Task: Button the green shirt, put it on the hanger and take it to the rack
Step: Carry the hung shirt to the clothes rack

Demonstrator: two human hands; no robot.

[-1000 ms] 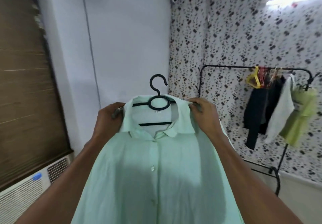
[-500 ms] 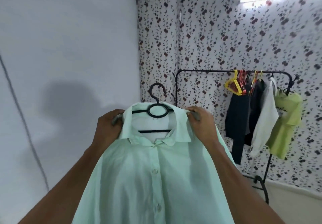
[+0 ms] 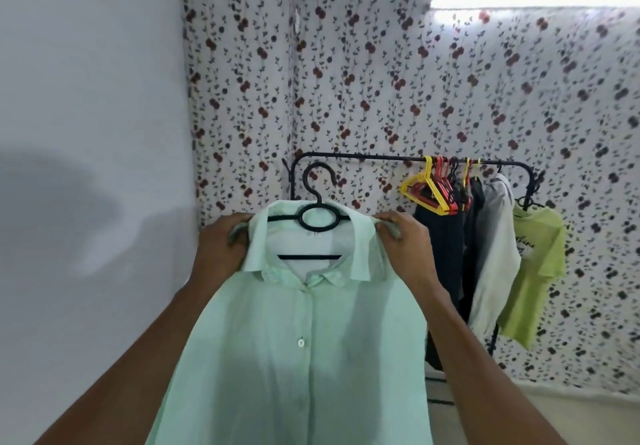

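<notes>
The mint green shirt hangs buttoned on a black hanger, whose hook sticks up above the collar. I hold it up in front of me. My left hand grips the shirt's left shoulder over the hanger end. My right hand grips the right shoulder the same way. The black clothes rack stands behind the shirt against the flowered wall, its left half of the bar bare.
On the rack's right half hang yellow and red empty hangers, dark garments, a white shirt and a lime T-shirt. A plain white wall is on the left. A tube light glows at the upper right.
The view has swung right and nearer the rack: the blind and air unit on the left are gone, the rack now sits behind the shirt. Both hands keep their grip.
</notes>
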